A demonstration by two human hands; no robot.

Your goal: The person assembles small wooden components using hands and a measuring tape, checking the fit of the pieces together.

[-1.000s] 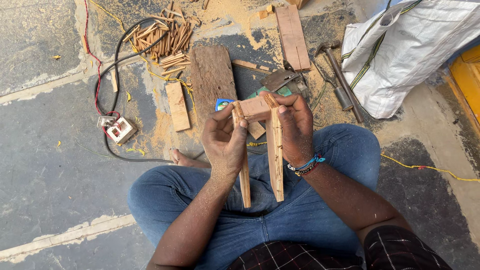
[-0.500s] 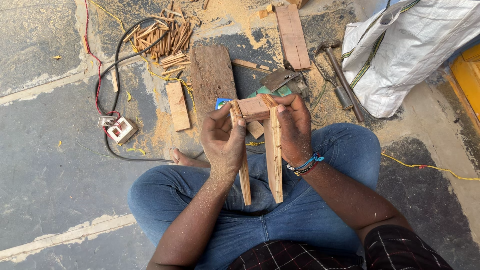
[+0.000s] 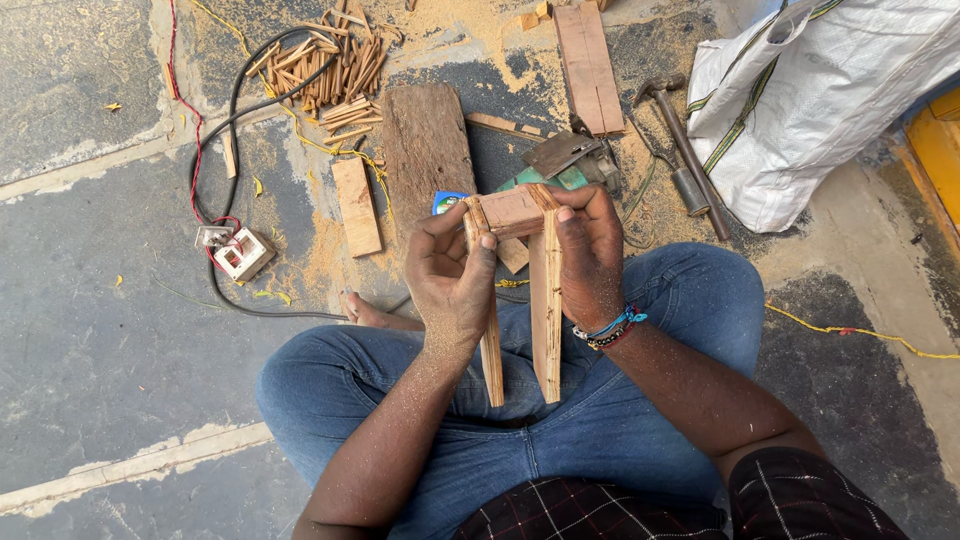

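Observation:
I sit cross-legged on the floor in blue jeans and hold a small wooden frame (image 3: 512, 212) over my lap. It is a short crosspiece with two long slats pointing back at me. My left hand (image 3: 450, 275) grips the left slat (image 3: 491, 350) near the joint. The right slat (image 3: 546, 310) and the crosspiece's end are held by my right hand (image 3: 590, 255), which wears beaded bracelets at the wrist. Sawdust covers both hands.
On the sawdust-strewn floor ahead lie a wide plank (image 3: 427, 145), a small board (image 3: 357, 205), a longer board (image 3: 589, 65), a pile of thin sticks (image 3: 335, 70), a hammer (image 3: 685, 145), a power socket (image 3: 240, 250) with cables, and a white sack (image 3: 810, 100) at right.
The frame and both hands have hardly moved; the grip looks the same.

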